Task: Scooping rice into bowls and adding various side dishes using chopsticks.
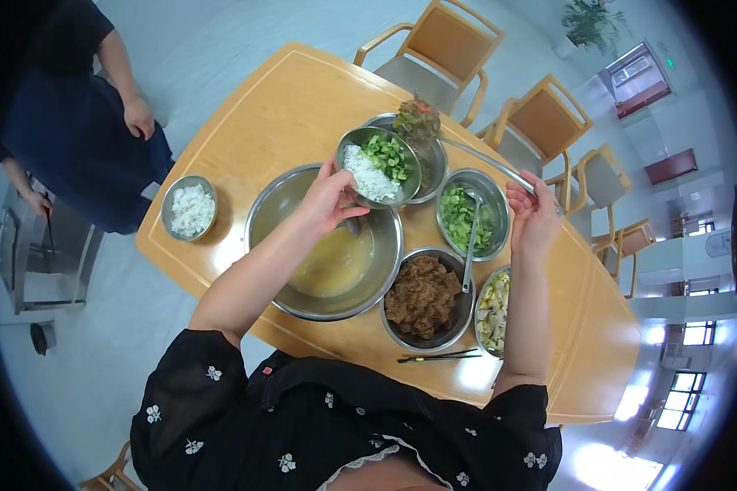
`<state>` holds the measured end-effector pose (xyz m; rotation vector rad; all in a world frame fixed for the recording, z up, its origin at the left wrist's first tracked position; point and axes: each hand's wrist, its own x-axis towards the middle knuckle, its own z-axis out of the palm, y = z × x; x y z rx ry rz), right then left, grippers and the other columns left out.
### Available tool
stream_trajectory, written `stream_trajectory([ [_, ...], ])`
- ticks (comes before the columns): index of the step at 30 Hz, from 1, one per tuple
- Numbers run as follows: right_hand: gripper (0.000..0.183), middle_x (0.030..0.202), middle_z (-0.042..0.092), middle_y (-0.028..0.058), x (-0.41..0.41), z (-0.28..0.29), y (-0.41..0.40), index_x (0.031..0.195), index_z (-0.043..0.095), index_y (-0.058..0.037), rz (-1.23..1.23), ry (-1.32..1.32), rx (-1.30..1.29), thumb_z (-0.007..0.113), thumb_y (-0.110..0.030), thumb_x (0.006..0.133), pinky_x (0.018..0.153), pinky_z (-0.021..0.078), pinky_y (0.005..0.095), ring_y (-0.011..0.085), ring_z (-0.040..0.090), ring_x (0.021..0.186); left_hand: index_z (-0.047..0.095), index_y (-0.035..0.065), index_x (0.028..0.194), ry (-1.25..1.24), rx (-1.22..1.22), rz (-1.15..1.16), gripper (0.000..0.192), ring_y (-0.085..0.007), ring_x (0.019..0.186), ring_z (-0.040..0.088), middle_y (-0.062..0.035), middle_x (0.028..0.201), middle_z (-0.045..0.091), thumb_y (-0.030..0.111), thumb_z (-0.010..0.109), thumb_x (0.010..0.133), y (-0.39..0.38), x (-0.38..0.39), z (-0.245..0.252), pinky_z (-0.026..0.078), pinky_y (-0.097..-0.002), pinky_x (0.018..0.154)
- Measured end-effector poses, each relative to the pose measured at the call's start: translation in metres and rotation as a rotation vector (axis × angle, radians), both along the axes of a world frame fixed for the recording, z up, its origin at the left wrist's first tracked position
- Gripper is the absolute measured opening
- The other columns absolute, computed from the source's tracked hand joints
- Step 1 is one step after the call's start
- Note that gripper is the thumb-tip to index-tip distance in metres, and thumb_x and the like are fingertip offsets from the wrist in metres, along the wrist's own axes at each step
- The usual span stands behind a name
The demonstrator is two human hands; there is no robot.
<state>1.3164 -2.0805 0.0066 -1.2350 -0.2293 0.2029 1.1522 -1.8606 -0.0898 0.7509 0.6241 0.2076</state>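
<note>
My left hand (pixel 331 199) holds up a small metal bowl (pixel 350 153) by its rim; white rice (pixel 368 177) and chopped greens (pixel 388 158) lie side by side in it. In my right hand (pixel 535 208) is the handle of a long metal ladle or spoon (pixel 482 158). Its far end is heaped with a dark leafy food with red and green bits (pixel 419 119), above a metal bowl (pixel 440 166) behind the small one. Below my left hand stands a large metal basin (pixel 264 202) with yellowish liquid (pixel 335 264) and a partly hidden utensil.
Bowls of chopped green vegetable (pixel 457 221) with a spoon (pixel 473 239), brown shredded food (pixel 422 294) and pale-green pieces (pixel 493 313) stand near me. Black chopsticks (pixel 439 356) lie at the table's edge. A rice bowl (pixel 188 208) is left; another person (pixel 80 123) stands beyond, chairs (pixel 451 43) opposite.
</note>
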Motion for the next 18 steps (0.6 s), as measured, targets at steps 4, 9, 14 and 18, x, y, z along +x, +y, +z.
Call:
stream_trajectory([
  [4, 0.031, 0.074, 0.059, 0.0199, -0.026, 0.006, 0.004, 0.096, 0.052, 0.0117, 0.094, -0.04, -0.095, 0.046, -0.017, 0.088, 0.053, 0.0481, 0.0236, 0.0182, 0.059, 0.061, 0.022, 0.0221, 0.13, -0.012, 0.003, 0.009, 0.07, -0.0187, 0.08, 0.052, -0.0053, 0.092, 0.045, 0.008, 0.05, 0.068, -0.003, 0.007, -0.003, 0.048, -0.0462, 0.072],
  [9, 0.031, 0.074, 0.06, 0.0172, -0.062, -0.008, 0.008, 0.1, 0.053, 0.0105, 0.238, -0.218, -0.301, 0.043, -0.018, 0.091, 0.055, 0.049, 0.0233, 0.0164, 0.059, 0.062, 0.026, 0.0242, 0.127, 0.017, -0.044, 0.032, 0.063, -0.0197, 0.076, 0.053, -0.0057, 0.096, 0.044, 0.008, 0.048, 0.07, -0.009, 0.017, 0.004, 0.052, -0.0436, 0.071],
  [14, 0.021, 0.079, 0.06, 0.0145, -0.083, -0.02, 0.006, 0.103, 0.055, 0.0041, 0.452, -0.801, -0.583, 0.051, -0.005, 0.084, 0.056, 0.0503, 0.0272, 0.0195, 0.06, 0.061, 0.024, 0.0293, 0.129, -0.01, -0.023, -0.005, 0.07, -0.0154, 0.071, 0.053, -0.0026, 0.087, 0.047, 0.007, 0.049, 0.067, -0.006, 0.017, -0.007, 0.051, -0.043, 0.067],
  [18, 0.033, 0.085, 0.058, 0.0138, -0.1, -0.024, 0.008, 0.106, 0.052, 0.0029, 0.545, -1.379, -0.754, 0.058, -0.002, 0.074, 0.055, 0.0491, 0.0312, 0.0253, 0.059, 0.065, 0.026, 0.0296, 0.127, -0.026, -0.037, -0.007, 0.067, -0.0158, 0.072, 0.053, -0.0026, 0.088, 0.047, 0.007, 0.048, 0.067, -0.004, 0.012, -0.011, 0.051, -0.0445, 0.068],
])
